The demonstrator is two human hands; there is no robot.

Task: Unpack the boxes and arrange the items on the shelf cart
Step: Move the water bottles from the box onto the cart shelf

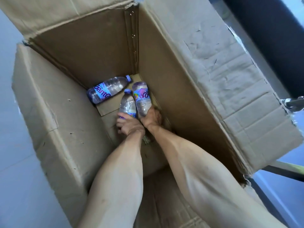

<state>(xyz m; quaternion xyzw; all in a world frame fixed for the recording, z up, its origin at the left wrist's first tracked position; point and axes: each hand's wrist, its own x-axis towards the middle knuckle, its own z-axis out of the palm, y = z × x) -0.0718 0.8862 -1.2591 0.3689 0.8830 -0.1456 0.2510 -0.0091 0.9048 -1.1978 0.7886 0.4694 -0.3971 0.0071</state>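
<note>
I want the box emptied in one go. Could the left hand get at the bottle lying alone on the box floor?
Probably not yet: the left hand already grips a bottle. The way to the lone bottle looks free.

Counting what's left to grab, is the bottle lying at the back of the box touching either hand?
Apart. The head view shows bare cardboard between the lying bottle and both hands.

Loose bottle [108, 89], far corner of the box [54, 102] floor: I read "sante" on its label.
Bottle by the right wall [141, 100]: label upside down, only partly legible to me.
</note>
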